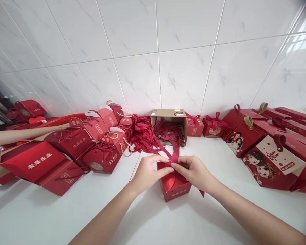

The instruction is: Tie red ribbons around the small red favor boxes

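Observation:
A small red gift box (174, 189) stands on the white counter in front of me. My left hand (149, 172) and my right hand (193, 172) meet above its top, both pinching a dark red ribbon (173, 158) that loops over the box. One ribbon tail hangs down past the box's right side, below my right wrist. Behind it lies a heap of loose red ribbons (142, 134), some spilling from an open cardboard box (169, 117).
Red gift boxes with cord handles (104, 149) crowd the left, larger printed red boxes (267, 160) the right. Two small bow-tied boxes (205, 126) sit against the tiled wall. Another person's bare arm (20, 136) reaches in at the left edge.

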Available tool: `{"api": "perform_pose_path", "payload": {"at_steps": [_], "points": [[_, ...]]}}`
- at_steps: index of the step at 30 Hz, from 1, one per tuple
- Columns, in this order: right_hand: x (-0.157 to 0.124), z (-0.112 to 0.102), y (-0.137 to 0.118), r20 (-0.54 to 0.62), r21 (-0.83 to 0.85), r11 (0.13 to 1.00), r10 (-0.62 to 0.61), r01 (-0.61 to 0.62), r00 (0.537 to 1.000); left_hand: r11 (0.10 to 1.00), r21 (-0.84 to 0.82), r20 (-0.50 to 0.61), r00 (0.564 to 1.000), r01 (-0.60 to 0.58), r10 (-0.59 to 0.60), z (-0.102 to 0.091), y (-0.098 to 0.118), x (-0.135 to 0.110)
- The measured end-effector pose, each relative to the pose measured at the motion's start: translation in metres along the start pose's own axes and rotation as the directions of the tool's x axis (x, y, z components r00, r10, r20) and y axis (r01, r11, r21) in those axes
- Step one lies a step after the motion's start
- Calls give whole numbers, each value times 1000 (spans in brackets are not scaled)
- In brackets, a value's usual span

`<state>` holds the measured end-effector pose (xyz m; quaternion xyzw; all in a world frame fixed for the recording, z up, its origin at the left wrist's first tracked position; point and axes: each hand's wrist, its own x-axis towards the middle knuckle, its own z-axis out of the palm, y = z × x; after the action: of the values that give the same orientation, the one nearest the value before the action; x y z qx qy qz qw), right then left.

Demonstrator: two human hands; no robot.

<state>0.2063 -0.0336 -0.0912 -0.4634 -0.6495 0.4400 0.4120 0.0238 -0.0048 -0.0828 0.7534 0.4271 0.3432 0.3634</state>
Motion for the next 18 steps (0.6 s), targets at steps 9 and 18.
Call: {"api": "perform_pose_path", "payload": {"at_steps": [9,18], "points": [[-1,6,8,-135,-7,992,-127,127,983,995,-71,-34,997,-77,74,11,-5,-5],[-6,2,5,-15,-362,906,-238,217,971,992,72,-96,989,-107,114,10,-5,-3]]}}
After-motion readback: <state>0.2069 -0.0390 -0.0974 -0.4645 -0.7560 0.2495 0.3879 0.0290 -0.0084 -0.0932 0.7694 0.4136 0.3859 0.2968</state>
